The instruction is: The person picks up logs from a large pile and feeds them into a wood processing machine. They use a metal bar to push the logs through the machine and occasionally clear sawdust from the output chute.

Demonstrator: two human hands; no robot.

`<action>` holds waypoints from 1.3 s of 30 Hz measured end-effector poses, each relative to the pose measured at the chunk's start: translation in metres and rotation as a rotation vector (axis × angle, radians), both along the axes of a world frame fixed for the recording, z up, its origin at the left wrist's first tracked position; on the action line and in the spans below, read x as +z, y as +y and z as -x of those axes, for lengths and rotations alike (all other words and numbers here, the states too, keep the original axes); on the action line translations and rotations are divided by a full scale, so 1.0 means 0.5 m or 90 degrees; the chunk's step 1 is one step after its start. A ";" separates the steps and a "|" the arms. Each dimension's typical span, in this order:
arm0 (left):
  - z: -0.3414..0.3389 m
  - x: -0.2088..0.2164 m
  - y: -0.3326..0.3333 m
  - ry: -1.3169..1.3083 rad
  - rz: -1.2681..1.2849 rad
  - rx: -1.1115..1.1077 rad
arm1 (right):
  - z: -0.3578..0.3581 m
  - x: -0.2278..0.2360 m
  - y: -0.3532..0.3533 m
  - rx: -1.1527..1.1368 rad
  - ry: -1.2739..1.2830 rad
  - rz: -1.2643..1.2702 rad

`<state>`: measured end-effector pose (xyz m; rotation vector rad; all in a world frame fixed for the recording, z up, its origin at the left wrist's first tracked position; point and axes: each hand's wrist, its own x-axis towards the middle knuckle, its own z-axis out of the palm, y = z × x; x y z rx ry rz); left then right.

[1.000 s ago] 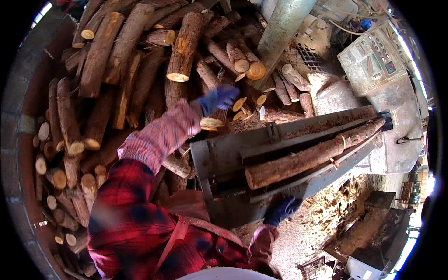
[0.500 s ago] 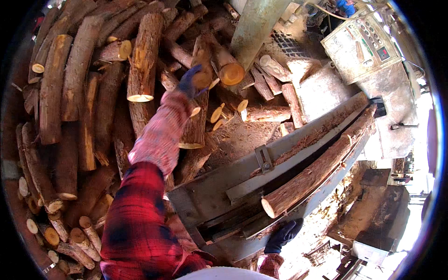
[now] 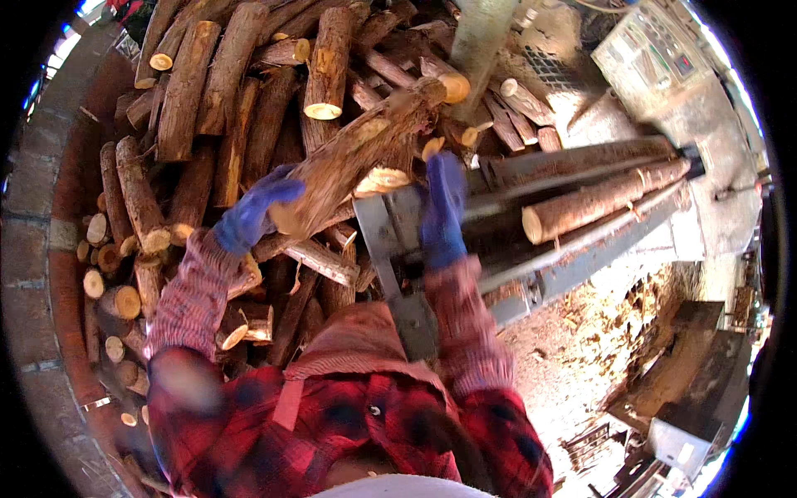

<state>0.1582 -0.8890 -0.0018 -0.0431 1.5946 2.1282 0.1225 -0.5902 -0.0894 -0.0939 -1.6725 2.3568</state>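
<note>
A bark-covered log (image 3: 365,153), blurred by motion, slants across the front of the wood pile. My blue-gloved left hand (image 3: 253,209) grips it at its near, lower-left end; the fingers lie against the bark. To the log's right, over the near end of a metal trough (image 3: 394,232), is my blue-gloved right hand (image 3: 444,207). That hand points away from me with its fingers stretched out, holding nothing visible, apart from the log. A second log (image 3: 610,199) lies lengthwise in the trough, its pale cut end toward me.
Piled logs (image 3: 232,75) fill the left and far side, with shorter cut pieces (image 3: 124,303) at the near left. A metal post (image 3: 481,50) stands behind the trough. A control panel (image 3: 652,54) is at the far right. Wood chips (image 3: 614,340) cover the ground at right.
The log my left hand touched has swung from nearly upright in view to a slant. My left hand has moved nearer, to its lower end. My right hand has come up over the trough.
</note>
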 end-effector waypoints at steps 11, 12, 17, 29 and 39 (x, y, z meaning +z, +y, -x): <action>-0.357 -0.067 0.135 0.187 0.219 -0.040 | -0.168 0.148 -0.041 0.274 0.053 0.557; -0.347 -0.064 0.153 0.264 0.242 -0.046 | -0.183 0.186 -0.017 0.289 0.100 0.544; -0.292 0.060 0.229 0.497 0.384 -0.077 | -0.166 0.227 0.073 0.167 0.302 0.412; -0.105 -0.158 0.335 0.665 0.789 -0.347 | -0.385 -0.106 0.387 -0.647 0.022 -0.264; 0.358 -0.299 0.218 0.452 0.185 -0.217 | -0.317 -0.184 0.365 -0.524 -0.217 0.005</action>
